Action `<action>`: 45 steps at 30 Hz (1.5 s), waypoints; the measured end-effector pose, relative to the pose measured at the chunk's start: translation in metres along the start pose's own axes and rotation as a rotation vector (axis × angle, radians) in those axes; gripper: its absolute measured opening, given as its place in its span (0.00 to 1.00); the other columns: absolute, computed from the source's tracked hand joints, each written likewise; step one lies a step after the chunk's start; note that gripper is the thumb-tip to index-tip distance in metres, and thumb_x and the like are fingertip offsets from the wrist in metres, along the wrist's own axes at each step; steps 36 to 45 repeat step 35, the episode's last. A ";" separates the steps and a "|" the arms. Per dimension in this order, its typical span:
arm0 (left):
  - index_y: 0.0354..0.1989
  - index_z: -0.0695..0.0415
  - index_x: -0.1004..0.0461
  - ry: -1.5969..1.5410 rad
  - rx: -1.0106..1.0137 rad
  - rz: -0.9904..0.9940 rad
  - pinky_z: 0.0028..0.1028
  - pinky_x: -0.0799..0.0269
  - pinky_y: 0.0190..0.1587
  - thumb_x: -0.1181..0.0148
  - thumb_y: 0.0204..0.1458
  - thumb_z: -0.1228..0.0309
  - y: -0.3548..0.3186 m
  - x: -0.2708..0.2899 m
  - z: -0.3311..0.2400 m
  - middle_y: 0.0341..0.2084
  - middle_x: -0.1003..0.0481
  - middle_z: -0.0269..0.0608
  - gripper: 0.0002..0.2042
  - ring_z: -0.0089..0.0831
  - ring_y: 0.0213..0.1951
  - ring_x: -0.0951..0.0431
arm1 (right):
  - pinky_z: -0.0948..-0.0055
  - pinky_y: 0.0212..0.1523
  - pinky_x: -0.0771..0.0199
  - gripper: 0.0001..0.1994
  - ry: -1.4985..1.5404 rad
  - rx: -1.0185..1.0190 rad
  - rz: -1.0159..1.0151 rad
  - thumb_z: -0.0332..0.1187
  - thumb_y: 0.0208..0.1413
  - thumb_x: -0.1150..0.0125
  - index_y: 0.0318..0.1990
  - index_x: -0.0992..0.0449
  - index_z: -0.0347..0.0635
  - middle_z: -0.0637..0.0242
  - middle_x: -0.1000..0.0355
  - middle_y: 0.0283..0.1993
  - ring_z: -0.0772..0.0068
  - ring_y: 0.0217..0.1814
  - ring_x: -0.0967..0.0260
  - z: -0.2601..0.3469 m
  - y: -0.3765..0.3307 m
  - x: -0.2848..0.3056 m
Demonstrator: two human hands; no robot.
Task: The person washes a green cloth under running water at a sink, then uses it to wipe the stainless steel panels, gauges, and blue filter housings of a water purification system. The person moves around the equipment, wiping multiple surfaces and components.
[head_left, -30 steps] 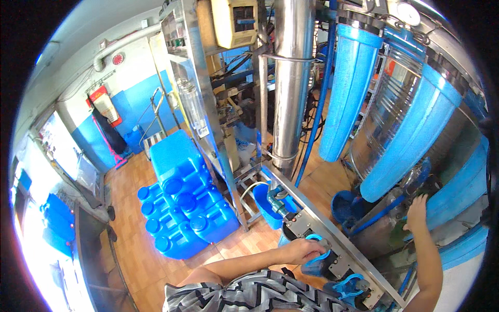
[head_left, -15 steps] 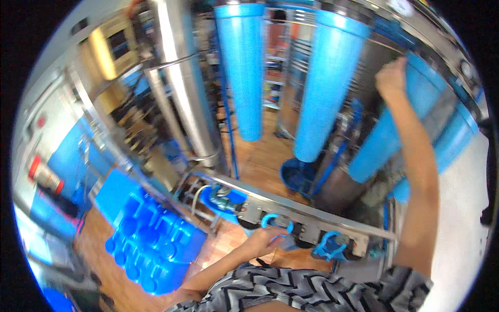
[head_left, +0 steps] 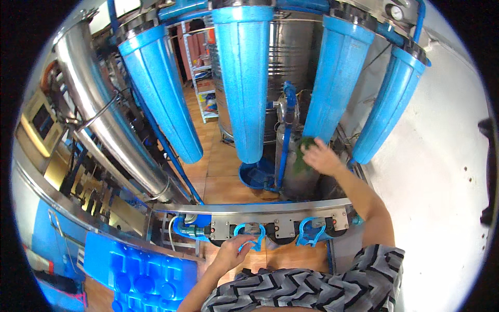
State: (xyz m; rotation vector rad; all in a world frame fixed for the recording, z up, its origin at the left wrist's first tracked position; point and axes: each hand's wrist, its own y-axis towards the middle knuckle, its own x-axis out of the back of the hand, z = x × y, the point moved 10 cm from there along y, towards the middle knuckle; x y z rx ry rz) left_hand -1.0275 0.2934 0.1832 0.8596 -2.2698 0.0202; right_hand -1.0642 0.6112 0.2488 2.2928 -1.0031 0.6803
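My right hand (head_left: 321, 157) is by the lower end of a tall blue filter housing (head_left: 343, 67), its fingers curled on a dark green pad (head_left: 300, 162). The pad looks like scouring material, but it is blurred. Low in front of me, my left hand (head_left: 228, 256) has its fingers closed at a light-blue looped handle (head_left: 261, 233) under the metal rail (head_left: 249, 208). A second looped handle (head_left: 322, 224) of the same kind is farther right along the rail, with no hand on it.
More blue filter housings (head_left: 244, 78) hang ahead, before a large steel tank (head_left: 291, 47). A long steel cylinder (head_left: 104, 104) leans at the left. Blue containers (head_left: 150, 275) stand on the floor at lower left. A white wall (head_left: 431, 197) bounds the right; a blue basin (head_left: 254, 177) lies beyond the rail.
My right hand has come down from the top of a blue housing to near the lower end of one. The view has turned right. My left hand stays at the looped handle.
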 end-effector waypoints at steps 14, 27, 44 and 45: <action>0.47 0.58 0.27 -0.050 -0.037 0.114 0.35 0.24 0.35 0.44 0.56 0.70 0.024 -0.015 0.003 0.41 0.23 0.50 0.11 0.47 0.35 0.21 | 0.55 0.67 0.47 0.30 0.228 -1.304 -1.131 0.24 0.50 0.48 0.63 0.44 0.29 0.37 0.42 0.62 0.37 0.66 0.46 -0.160 -0.043 0.075; 0.45 0.58 0.24 -0.111 0.011 0.074 0.32 0.24 0.37 0.41 0.55 0.72 0.021 -0.009 0.010 0.40 0.22 0.50 0.10 0.42 0.39 0.20 | 0.46 0.61 0.42 0.27 1.612 -1.770 -1.142 0.47 0.60 0.53 0.60 0.38 0.34 0.51 0.40 0.64 0.53 0.65 0.44 -0.222 -0.098 -0.047; 0.48 0.57 0.24 -0.106 0.069 0.066 0.30 0.27 0.47 0.42 0.57 0.69 0.018 -0.011 0.024 0.42 0.22 0.49 0.12 0.36 0.43 0.21 | 0.64 0.57 0.30 0.19 1.905 -1.079 -1.193 0.45 0.64 0.55 0.49 0.26 0.42 0.63 0.25 0.49 0.64 0.51 0.28 -0.405 -0.031 0.062; 0.48 0.57 0.24 -0.106 0.069 0.066 0.30 0.27 0.47 0.42 0.57 0.69 0.018 -0.011 0.024 0.42 0.22 0.49 0.12 0.36 0.43 0.21 | 0.64 0.57 0.30 0.19 1.905 -1.079 -1.193 0.45 0.64 0.55 0.49 0.26 0.42 0.63 0.25 0.49 0.64 0.51 0.28 -0.405 -0.031 0.062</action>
